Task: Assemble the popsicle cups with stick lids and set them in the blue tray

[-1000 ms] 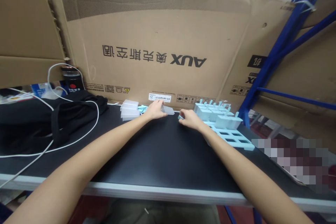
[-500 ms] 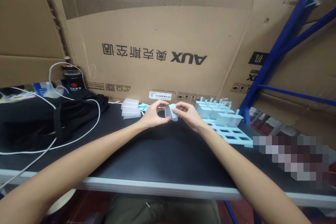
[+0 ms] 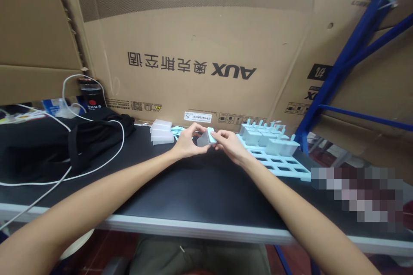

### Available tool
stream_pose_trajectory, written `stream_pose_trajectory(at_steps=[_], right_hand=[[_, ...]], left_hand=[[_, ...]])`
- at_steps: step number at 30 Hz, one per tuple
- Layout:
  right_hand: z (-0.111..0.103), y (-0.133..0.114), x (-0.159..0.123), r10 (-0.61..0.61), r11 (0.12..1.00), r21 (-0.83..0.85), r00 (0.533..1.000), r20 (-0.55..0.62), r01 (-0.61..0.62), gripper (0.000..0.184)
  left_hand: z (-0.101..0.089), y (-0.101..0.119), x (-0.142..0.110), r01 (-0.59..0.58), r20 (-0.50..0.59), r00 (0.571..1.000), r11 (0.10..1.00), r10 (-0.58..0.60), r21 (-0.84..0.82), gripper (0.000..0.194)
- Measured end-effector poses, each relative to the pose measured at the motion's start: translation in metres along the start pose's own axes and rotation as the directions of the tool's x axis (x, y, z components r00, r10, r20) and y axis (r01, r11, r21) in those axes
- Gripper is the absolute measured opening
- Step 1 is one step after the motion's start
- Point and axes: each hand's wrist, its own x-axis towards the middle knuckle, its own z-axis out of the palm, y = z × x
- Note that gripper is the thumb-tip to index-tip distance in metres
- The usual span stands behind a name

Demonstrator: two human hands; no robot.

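My left hand (image 3: pixel 191 141) is closed around a translucent popsicle mold (image 3: pixel 203 140), held on its side above the black table. Against the mold's open end sits a light blue popsicle lid (image 3: pixel 211 134), gripped by the fingers of my right hand (image 3: pixel 228 142). The lid's stick is hidden by my hands. Left of my hands, several translucent molds (image 3: pixel 161 132) lie in an overlapping stack beside a small pile of light blue lids with sticks (image 3: pixel 177 131). On the right, a light blue rack (image 3: pixel 284 166) holds several molds with lids (image 3: pixel 282 147), their sticks pointing up.
A large cardboard box (image 3: pixel 180 30) stands upright behind the table. Black fabric (image 3: pixel 35 146) and a white cable (image 3: pixel 121 146) lie on the left, with a dark jar (image 3: pixel 92 94) behind. A blue metal frame (image 3: pixel 338 73) rises at right, near a blurred-out patch (image 3: pixel 361 193).
The lid has gone from tilted across the mold's opening to lined up flush against it. My right fingers have shifted slightly around the lid.
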Motion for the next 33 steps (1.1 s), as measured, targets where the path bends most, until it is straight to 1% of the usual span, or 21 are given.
stream_pose_trajectory(at_steps=[3,6,10,13,16,18,21,23,25,27,30,33], right_hand=[[0.002,0.005,0.0,0.032,0.999,0.004,0.999,0.044,-0.033,0.047],[0.004,0.009,-0.001,0.088,0.996,0.026,0.993,0.075,-0.09,0.044],[0.007,0.016,-0.003,0.17,0.983,0.056,0.979,0.114,-0.178,0.041],[0.008,0.017,0.0,0.206,0.975,0.053,0.968,0.142,-0.216,0.038],[0.008,0.014,0.009,0.214,0.977,-0.043,0.972,0.092,-0.211,0.039],[0.009,0.012,0.016,0.192,0.974,-0.131,0.98,0.046,-0.184,0.041],[0.009,0.012,0.023,0.093,0.976,-0.203,0.995,0.036,-0.083,0.044],[0.008,0.013,0.024,0.028,0.979,-0.202,0.997,0.069,-0.014,0.043],[0.005,0.013,0.023,-0.011,0.976,-0.213,0.994,0.111,0.035,0.042],[0.001,0.011,0.022,-0.053,0.96,-0.263,0.987,0.154,0.092,0.04],[-0.006,0.003,0.019,-0.115,0.91,-0.368,0.968,0.222,0.192,0.04],[-0.011,-0.005,0.016,-0.125,0.857,-0.455,0.955,0.268,0.24,0.043]], left_hand=[[0.001,-0.001,-0.002,-0.003,0.012,1.0,1.0,0.003,-0.024,0.048],[0.001,-0.001,-0.004,-0.021,0.059,0.998,0.998,0.024,-0.058,0.051],[0.0,-0.005,-0.007,-0.018,0.143,0.989,0.998,0.027,-0.063,0.045],[0.001,-0.013,-0.009,0.065,0.142,0.988,0.994,-0.052,-0.086,0.045],[0.003,-0.022,-0.009,0.184,0.136,0.977,0.971,-0.163,-0.155,0.044],[0.003,-0.026,-0.009,0.239,0.142,0.967,0.951,-0.214,-0.198,0.042],[0.002,-0.031,-0.007,0.278,0.162,0.955,0.935,-0.246,-0.219,0.04],[0.001,-0.032,-0.007,0.292,0.188,0.949,0.93,-0.252,-0.224,0.042],[0.001,-0.034,-0.006,0.303,0.221,0.941,0.927,-0.255,-0.221,0.043],[0.001,-0.034,-0.005,0.307,0.247,0.936,0.927,-0.253,-0.214,0.042],[0.001,-0.035,-0.005,0.287,0.244,0.942,0.93,-0.23,-0.23,0.034],[0.001,-0.034,-0.005,0.258,0.22,0.954,0.933,-0.205,-0.25,0.027]])
